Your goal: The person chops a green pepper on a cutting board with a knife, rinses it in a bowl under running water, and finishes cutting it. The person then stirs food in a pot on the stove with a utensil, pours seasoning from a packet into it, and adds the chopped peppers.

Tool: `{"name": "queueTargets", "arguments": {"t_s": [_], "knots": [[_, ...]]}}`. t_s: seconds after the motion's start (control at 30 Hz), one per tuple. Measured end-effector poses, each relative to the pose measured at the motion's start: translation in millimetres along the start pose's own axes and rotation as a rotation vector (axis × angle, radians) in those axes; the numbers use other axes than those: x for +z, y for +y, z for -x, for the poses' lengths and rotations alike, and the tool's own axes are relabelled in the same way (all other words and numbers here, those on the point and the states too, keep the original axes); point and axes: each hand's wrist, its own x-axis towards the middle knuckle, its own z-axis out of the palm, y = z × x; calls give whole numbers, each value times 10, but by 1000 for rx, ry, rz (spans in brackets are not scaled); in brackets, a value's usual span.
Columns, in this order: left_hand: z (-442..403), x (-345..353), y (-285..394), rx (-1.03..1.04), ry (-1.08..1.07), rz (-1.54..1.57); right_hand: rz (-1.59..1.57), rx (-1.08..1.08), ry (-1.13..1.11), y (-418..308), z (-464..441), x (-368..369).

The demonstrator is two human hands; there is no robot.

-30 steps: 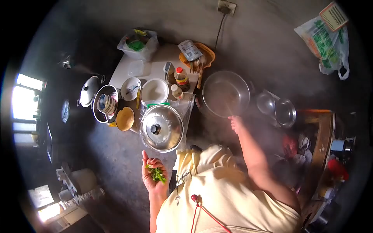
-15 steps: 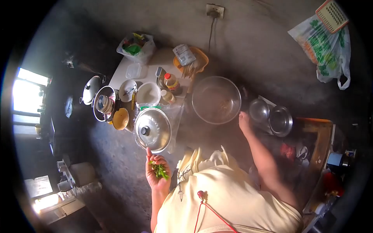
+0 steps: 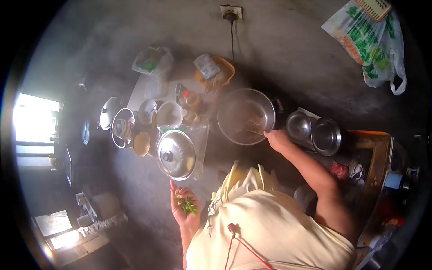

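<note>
My left hand (image 3: 185, 208) is cupped, palm up, around a small bunch of chopped green leaves (image 3: 187, 205), its index finger pointing out. Just beyond its fingertip lies a steel pot lid (image 3: 176, 155) with a black knob. My right hand (image 3: 277, 140) reaches over the near rim of a wide steel pot (image 3: 246, 92). Thin wooden chopsticks (image 3: 256, 132) stick out of its closed fingers into the pot, their tips near some brownish food (image 3: 254, 122). Steam blurs the pot's contents.
Left of the pot, a table holds a white bowl (image 3: 170, 113), a red-capped bottle (image 3: 191, 98), an orange basket (image 3: 229, 68) and a yellow bowl (image 3: 141, 144). Two steel bowls (image 3: 326, 136) stand to the right. A plastic bag (image 3: 371, 45) hangs on the wall.
My right hand has moved slightly left, to the pot's rim, and the chopsticks now show inside the pot. Steam has thickened over the table. My left hand still holds the greens.
</note>
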Motion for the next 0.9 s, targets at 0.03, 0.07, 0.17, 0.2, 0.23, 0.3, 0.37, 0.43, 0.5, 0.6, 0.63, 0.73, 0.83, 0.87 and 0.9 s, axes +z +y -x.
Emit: {"name": "queueTargets", "arguments": {"t_s": [0.03, 0.07, 0.17, 0.2, 0.23, 0.3, 0.37, 0.43, 0.5, 0.6, 0.63, 0.73, 0.83, 0.87, 0.9], "knots": [[-1, -7, -6, -5, -2, -3, -1, 5, 3, -40, 110, -119], [-5, -21, -9, -1, -2, -2, -38, 40, -30, -88, 227, -225], [-23, -35, -41, -12, 4, -8, -127, 84, -49, -94, 420, -143], [-28, -39, -58, -16, 9, -5, -100, 113, -64, -83, 414, -84], [-37, -41, -80, -22, 9, -9, -74, 139, -79, -51, 388, 25], [-60, -28, -107, -53, -36, -29, -106, 187, -6, 41, 264, 225], [-38, 7, -146, -59, -45, -41, -143, 226, 67, 100, 140, 325], [-17, 2, -152, -60, -54, -48, -262, 374, 173, 129, 51, 390], [2, -33, -133, -10, -32, -41, -334, 353, 270, 239, -33, 518], [37, -101, -109, 7, -29, -25, -480, 459, 418, 307, -199, 712], [55, -104, -99, 9, -31, -31, -486, 459, 418, 302, -210, 795], [70, -115, -88, 11, -35, -11, -419, 303, 136, -52, -74, 525], [79, -143, -82, 38, -25, -4, -374, 295, 101, -276, 122, 667], [78, -147, -96, 30, -20, 6, -383, 259, 50, -220, 116, 834], [75, -148, -110, 23, -15, 16, -385, 266, 53, -161, 131, 865]]}}
